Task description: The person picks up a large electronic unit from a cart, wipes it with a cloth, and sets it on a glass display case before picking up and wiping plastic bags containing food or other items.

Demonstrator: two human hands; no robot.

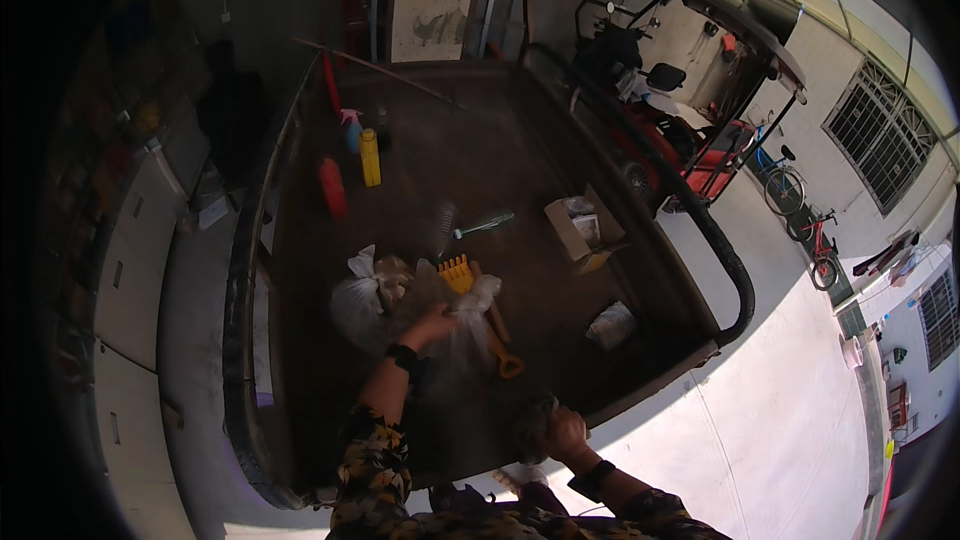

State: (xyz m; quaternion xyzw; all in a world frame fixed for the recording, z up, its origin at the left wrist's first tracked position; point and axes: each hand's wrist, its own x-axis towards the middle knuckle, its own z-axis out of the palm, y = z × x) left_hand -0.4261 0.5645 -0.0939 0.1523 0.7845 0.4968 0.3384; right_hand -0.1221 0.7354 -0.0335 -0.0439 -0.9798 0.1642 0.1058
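Note:
My left hand (433, 324) reaches over the dark cargo bed at a knotted, clear plastic bag (471, 315); whether the fingers grip it is blurred. Just left of that hand lies a white plastic bag (360, 307) with a tied top. Beyond the fingers a yellow toy rake (456, 274) and an orange-yellow handle (510, 366) show beside the clear bag. Down at the near edge of the bed, my right hand (566, 433) is closed on a dark, crumpled bundle (534, 427), perhaps a bag or cloth.
Farther up the bed are a yellow bottle (370, 157), a spray bottle (352, 131), a red bottle (332, 187), a green-clear bottle (485, 225), an open cardboard box (581, 232) and a white packet (611, 325). A black-wrapped rail (675, 180) bounds the right side; a red vehicle (705, 157) stands beyond.

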